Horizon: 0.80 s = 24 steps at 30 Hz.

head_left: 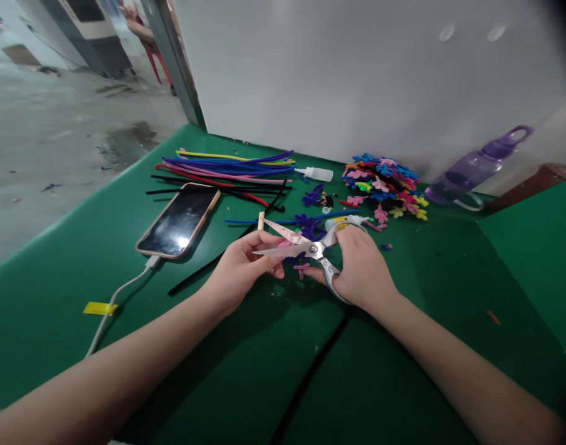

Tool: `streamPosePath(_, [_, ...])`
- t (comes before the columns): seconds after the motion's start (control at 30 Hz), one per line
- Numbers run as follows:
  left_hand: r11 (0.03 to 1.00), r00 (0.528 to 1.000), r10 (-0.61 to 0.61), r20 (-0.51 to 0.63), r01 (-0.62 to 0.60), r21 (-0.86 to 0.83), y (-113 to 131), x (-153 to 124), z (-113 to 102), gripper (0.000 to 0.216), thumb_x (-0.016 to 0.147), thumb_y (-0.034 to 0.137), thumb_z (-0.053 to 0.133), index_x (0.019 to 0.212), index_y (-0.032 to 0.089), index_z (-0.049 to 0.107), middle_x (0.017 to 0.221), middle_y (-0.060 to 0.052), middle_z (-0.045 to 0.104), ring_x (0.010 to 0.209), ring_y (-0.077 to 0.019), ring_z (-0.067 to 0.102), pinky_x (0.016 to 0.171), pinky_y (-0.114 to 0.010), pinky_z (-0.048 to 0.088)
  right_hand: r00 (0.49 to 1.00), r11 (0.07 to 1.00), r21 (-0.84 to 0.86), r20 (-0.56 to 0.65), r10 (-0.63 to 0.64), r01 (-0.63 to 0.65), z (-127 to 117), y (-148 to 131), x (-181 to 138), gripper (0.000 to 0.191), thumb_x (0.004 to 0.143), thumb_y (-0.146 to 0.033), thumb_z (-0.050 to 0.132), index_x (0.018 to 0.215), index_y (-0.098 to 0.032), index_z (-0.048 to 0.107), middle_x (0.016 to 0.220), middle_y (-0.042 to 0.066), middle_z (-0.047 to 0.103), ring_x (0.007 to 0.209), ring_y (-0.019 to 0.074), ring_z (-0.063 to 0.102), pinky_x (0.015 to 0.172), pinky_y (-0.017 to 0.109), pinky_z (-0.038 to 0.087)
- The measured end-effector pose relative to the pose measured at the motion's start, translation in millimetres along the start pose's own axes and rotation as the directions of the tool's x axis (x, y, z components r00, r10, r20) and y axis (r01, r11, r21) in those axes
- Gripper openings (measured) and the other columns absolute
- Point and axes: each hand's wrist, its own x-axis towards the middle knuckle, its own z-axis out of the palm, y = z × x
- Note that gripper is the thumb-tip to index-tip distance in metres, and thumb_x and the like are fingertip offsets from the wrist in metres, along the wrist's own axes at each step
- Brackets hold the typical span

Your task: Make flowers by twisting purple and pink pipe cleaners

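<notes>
My right hand (365, 269) is closed through the handles of metal scissors (314, 250), whose blades are parted and point left. My left hand (240, 267) pinches a small pink pipe cleaner piece (287, 245), partly hidden by the blades. A short tan strip (261, 220) sticks up by the left fingers; whether they grip it I cannot tell. Below the scissors, close to my right fingertips, is another pink piece (302, 270). Just beyond the blades lie a dark blue pipe cleaner flower (308, 224) and a small glue bottle (333, 224).
Long coloured pipe cleaners (227, 165) lie at the back of the green table (208, 383). A phone (179, 219) with a charging cable is at left. A pile of pipe cleaner flowers (380, 182), a white squeeze bottle (318, 174) and a purple water bottle (472, 168) stand along the wall.
</notes>
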Motion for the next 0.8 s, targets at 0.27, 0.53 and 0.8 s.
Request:
streamPosePath(0.27, [0.999,1.000,-0.005,0.025,0.004,0.051,-2.6,0.5,-3.0,0.013,0.073,0.018,0.067,0.083,0.016,0.059,0.061,0.003,0.060,0.054,-0.0077,0.056,0.057,-0.020,0.043,1.000,0.999,-0.051,0.001,-0.004,0.004,1.5,1.0,-1.9,0.040,0.072,-0.055,0.053,0.080,-0.018,0.042,0.076,0.008,0.050,0.074,0.0228,0.049,0.065,0.035,0.040])
streamPosePath(0.53, [0.999,0.997,-0.019,0.076,0.016,0.050,-1.8,-0.5,-2.0,0.010,0.076,0.020,0.065,0.083,0.015,0.060,0.082,-0.002,0.064,0.056,-0.0069,0.055,0.058,-0.021,0.043,1.000,0.998,-0.056,0.002,0.005,-0.004,1.8,1.5,-2.9,0.037,0.074,-0.052,0.051,0.084,-0.016,0.045,0.078,0.010,0.053,0.077,0.0243,0.051,0.067,0.035,0.041])
streamPosePath(0.8, [0.998,0.995,-0.019,0.102,0.013,0.059,-2.4,-0.3,-2.2,0.010,0.077,0.021,0.064,0.083,0.014,0.060,0.085,-0.002,0.063,0.057,-0.0066,0.055,0.061,-0.021,0.045,1.000,0.997,-0.076,0.009,0.022,-0.021,1.1,-1.4,-3.8,0.033,0.073,-0.049,0.052,0.081,-0.017,0.046,0.074,0.008,0.054,0.072,0.0222,0.052,0.061,0.033,0.039])
